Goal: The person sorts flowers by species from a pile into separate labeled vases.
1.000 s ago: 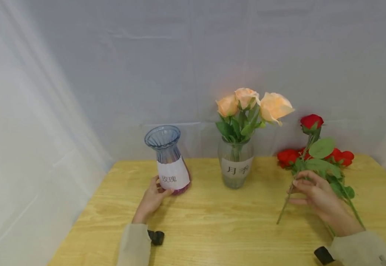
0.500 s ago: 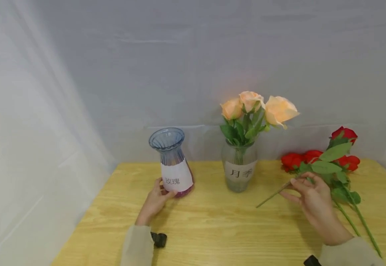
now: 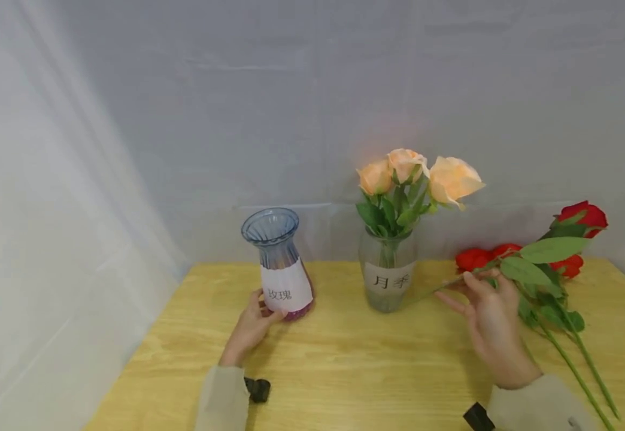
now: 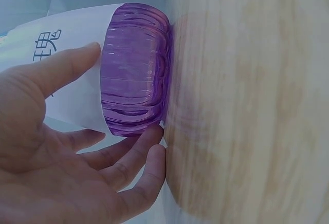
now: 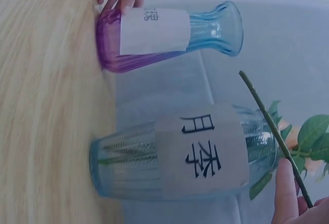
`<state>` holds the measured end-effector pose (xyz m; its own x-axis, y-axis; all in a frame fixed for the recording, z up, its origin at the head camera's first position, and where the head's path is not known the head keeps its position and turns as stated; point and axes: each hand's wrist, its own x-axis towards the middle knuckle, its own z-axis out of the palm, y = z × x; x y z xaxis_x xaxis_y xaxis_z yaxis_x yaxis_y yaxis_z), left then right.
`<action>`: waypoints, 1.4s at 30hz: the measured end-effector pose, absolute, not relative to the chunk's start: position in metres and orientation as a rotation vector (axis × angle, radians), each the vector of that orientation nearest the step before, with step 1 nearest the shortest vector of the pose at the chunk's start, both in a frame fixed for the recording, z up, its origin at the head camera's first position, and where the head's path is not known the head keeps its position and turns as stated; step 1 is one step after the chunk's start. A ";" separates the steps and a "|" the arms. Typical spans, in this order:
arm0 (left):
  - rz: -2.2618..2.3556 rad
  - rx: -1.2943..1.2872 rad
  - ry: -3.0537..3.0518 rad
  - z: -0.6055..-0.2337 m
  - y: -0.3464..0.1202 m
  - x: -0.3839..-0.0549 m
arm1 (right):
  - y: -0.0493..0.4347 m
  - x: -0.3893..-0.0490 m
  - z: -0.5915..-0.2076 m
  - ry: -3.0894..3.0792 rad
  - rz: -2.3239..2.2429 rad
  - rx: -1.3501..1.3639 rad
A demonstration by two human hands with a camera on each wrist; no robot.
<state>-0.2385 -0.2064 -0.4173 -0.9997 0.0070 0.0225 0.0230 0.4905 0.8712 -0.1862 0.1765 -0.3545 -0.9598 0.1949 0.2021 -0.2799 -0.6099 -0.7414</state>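
Note:
My left hand [image 3: 250, 326] holds the blue-to-purple glass vase [image 3: 285, 284] low on its side. In the left wrist view the thumb lies on its white paper label and the other fingers curl around the purple base [image 4: 133, 70]. No flower stands in this vase. My right hand [image 3: 492, 323] pinches the stem of a red rose [image 3: 583, 218] above the table. The bloom leans far right, and the cut end of the stem [image 5: 267, 116] points left, overlapping the clear vase [image 5: 200, 152] in the right wrist view.
Several peach roses [image 3: 406, 164] stand in the clear labelled vase, mid-table. More red roses [image 3: 472, 261] lie at the back right, their long green stems [image 3: 576, 371] reaching toward the front. A pale sheet [image 3: 210, 120] hangs behind the wooden table [image 3: 334, 371].
My right hand has shifted left, tipping the red rose from nearly upright to a strong rightward lean, its stem end swinging left and up. The left hand stays at the blue-to-purple vase.

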 end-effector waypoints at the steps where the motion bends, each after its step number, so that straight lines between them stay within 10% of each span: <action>1: -1.580 -0.030 -2.699 -0.418 -0.206 -0.238 | 0.174 -0.186 -0.354 -1.209 2.597 0.157; 42: -1.548 -0.013 -2.727 -0.419 -0.207 -0.239 | 0.087 -0.197 -0.325 -0.897 2.620 0.019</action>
<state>-0.2391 -0.2065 -0.4192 -1.0000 0.0045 0.0086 0.0097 0.5126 0.8586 -0.1970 0.0875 -0.3249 -0.9314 0.3398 0.1302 -0.3483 -0.7289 -0.5894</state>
